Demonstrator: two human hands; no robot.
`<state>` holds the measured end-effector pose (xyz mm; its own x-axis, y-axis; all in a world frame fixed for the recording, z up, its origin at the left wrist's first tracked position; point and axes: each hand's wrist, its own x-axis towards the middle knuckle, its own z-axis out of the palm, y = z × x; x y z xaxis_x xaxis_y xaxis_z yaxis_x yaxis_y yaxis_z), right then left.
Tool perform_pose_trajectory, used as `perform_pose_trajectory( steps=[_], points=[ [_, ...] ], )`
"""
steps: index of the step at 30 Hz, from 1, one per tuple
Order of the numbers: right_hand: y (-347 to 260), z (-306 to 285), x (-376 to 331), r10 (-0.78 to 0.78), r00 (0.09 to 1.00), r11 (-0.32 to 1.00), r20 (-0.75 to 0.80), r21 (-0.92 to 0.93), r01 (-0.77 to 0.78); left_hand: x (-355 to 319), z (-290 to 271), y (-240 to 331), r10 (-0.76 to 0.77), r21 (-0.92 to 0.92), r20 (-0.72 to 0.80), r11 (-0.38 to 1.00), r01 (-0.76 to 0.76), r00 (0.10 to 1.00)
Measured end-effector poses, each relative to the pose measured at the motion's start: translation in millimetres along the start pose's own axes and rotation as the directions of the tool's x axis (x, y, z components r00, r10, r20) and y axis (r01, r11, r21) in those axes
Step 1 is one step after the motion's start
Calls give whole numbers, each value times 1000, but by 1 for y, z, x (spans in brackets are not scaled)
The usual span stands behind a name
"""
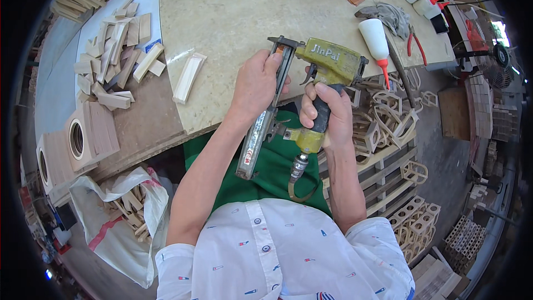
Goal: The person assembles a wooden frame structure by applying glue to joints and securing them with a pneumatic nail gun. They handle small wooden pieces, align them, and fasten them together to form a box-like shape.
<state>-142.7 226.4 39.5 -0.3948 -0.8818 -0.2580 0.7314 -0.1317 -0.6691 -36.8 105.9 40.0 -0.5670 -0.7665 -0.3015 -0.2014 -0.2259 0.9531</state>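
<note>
The yellow-green nail gun [327,64] sits upright in front of my chest, just over the near edge of the pale surface [233,16], with its long metal magazine [264,119] slanting down toward my lap. My right hand [327,114] is wrapped tight around the black grip, fingers [311,112] clenched on it below the trigger. My left hand [255,83] is closed over the upper part of the magazine, fingertips [273,62] pressed at its top end beside the gun's nose (the air hose fitting [298,168] hangs from the bottom of the handle, between my forearms). On the surface to the left lies a short wooden moulding piece [189,76], well apart from my hands, and beyond it a heap of small wood offcuts [114,55]. To the right, a white glue bottle [376,41] with a red tip lies near a grey rag [391,16]. Below it, wooden lattice frames [388,116] are stacked.
</note>
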Motion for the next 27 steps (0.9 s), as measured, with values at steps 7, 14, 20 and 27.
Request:
perform_pose_trajectory(
  steps=[7,14,20,27],
  points=[
    [-3,-10,7,29,999,999,21,45,-30,-1,-9,3,5,-74,107,997,3,994],
    [-10,-13,7,94,993,985,66,142,-102,-4,-13,20,331,504,3,815,-287,944],
    [-2,-7,5,32,999,999,0,17,-32,-2,-8,28,459,779,71,529,-337,886],
    [-3,2,4,14,999,999,-45,-48,-16,0,-3,22,521,815,51,471,-337,852]
  ],
)
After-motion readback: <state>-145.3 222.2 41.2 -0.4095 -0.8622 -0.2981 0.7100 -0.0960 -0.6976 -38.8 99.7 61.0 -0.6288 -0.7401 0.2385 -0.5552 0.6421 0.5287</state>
